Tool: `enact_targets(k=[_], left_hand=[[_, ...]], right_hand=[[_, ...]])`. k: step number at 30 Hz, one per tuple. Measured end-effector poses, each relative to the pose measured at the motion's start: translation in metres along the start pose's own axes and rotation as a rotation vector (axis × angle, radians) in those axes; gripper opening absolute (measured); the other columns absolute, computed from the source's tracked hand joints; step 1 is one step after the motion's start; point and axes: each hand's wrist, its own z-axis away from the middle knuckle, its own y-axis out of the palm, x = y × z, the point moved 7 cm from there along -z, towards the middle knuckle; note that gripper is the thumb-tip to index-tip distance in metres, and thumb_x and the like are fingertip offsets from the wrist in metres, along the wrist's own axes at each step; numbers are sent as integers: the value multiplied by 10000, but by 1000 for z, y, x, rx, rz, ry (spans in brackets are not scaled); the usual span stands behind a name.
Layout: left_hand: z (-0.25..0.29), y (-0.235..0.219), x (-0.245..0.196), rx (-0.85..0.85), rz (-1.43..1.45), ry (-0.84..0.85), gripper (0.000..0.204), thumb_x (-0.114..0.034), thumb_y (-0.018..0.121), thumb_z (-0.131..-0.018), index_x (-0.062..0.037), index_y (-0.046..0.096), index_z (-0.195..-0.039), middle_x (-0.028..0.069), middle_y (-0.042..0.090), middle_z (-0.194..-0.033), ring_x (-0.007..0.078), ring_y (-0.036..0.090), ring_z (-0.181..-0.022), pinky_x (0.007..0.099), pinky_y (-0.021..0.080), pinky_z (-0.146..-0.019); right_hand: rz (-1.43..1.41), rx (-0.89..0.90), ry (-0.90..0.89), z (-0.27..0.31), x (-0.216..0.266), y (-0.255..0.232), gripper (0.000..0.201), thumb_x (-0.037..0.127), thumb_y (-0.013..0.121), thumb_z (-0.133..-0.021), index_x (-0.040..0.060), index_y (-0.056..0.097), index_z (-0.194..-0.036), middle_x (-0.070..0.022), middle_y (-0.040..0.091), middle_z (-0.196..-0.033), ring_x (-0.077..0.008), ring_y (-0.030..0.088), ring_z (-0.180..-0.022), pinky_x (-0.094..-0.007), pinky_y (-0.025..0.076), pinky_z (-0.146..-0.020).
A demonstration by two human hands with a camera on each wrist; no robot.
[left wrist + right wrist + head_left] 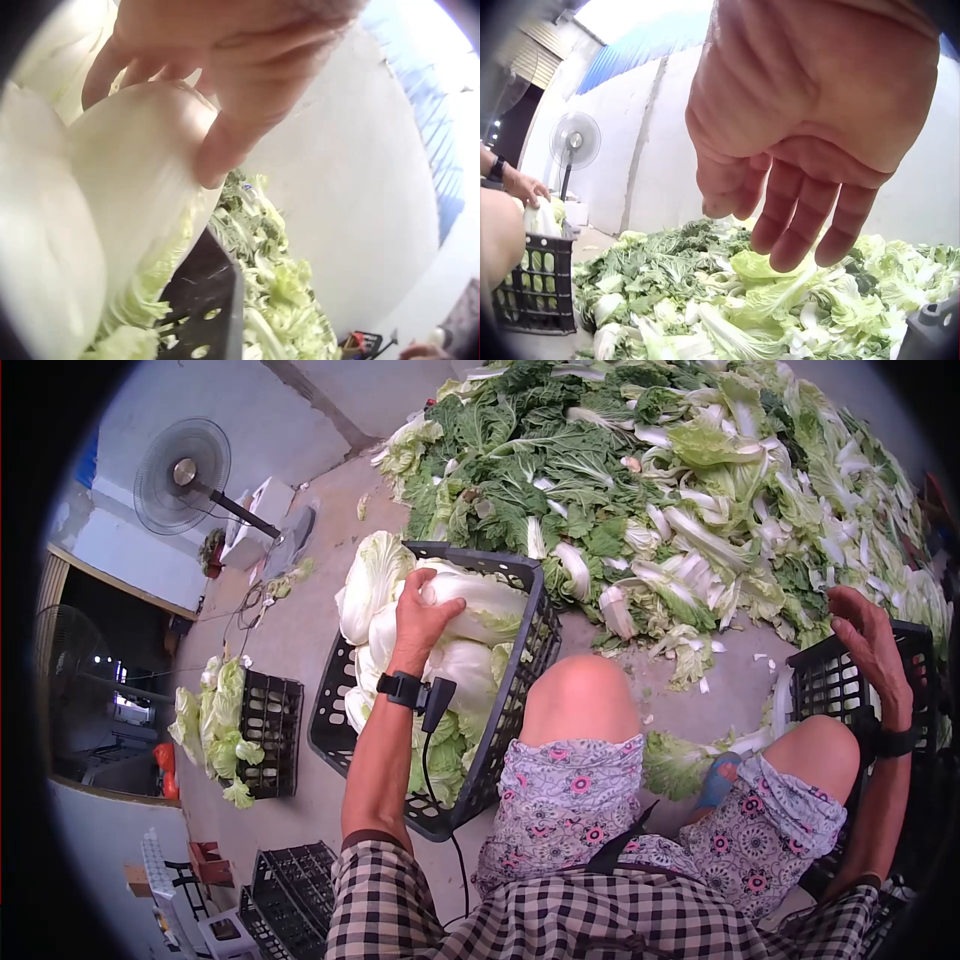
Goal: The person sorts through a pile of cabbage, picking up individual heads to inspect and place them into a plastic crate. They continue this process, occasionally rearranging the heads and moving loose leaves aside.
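Pale walls (675, 135) and bare concrete floor (335, 520) surround the person, who has a broad heap of cabbage leaves (600, 480) spread ahead. Off to the left stands a fan (183, 472). Closest to the knees, a tilted black crate (545, 610) holds whole cabbages; another crate (280, 720) with leafy heads lies farther left, and a third crate (825, 670) sits beside the right leg.

One pale cabbage (485, 600) lies on top in the middle crate, next to its neighbours, its leafy end towards the crate's side. The left hand (425, 615) grasps its firm white base, thumb on one side and fingers over the other. The right hand (868, 635) holds nothing, its fingers loose in the air near the third crate.

For handling it well, that grip on the solid base seems right, since pulling by the leaf tips would likely tear them. Moderate pressure should avoid bruising, and keeping the leaves off the hard rim looks wise. Bringing the free hand under the leafy end would probably steady the weight.
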Motion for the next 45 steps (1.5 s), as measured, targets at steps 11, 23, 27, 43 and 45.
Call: enact_targets(k=[11, 23, 27, 43, 45], left_hand=[[11, -96, -131, -253, 299, 274, 559, -63, 726, -684, -25, 490, -1189, 77, 571, -1044, 162, 579, -902, 272, 501, -784], [76, -23, -328, 67, 530, 853, 696, -50, 741, -644, -13, 430, -1266, 144, 477, -1257, 231, 486, -1149, 347, 411, -980], [84, 18, -338, 210, 717, 719, 994, -181, 838, -591, -32, 255, -1382, 147, 395, -1345, 262, 380, -1253, 383, 342, -1031], [96, 78, -276, 412, 1222, 66, 804, -330, 839, -643, 24, 420, -1232, 82, 569, -1107, 166, 566, -978, 303, 464, -870], [97, 76, -278, 370, 1232, 65, 824, -357, 838, -637, 32, 419, -1229, 82, 563, -1114, 169, 561, -986, 300, 455, -875]], right_hand=[[107, -7, -29, -8, 41, 1, 616, 338, 657, -797, 45, 439, -1293, -147, 570, -1149, -249, 523, -1073, -367, 395, -940], [137, -100, -672, -11, 208, 37, 1245, 484, 836, -485, 58, 161, -1440, -168, 224, -1468, -301, 227, -1356, -406, 202, -1105], [-225, -180, -477, -13, 180, 33, 1020, 318, 818, -537, 63, 299, -1378, -183, 482, -1251, -300, 501, -1133, -376, 414, -965], [-567, 170, -274, -8, 155, 51, 1364, 571, 836, -455, 36, 61, -1442, -224, 284, -1406, -297, 301, -1309, -378, 220, -1089], [-728, 296, -231, 1, 171, 58, 1329, 477, 865, -481, 5, 68, -1435, -195, 299, -1406, -265, 308, -1305, -362, 241, -1082]])
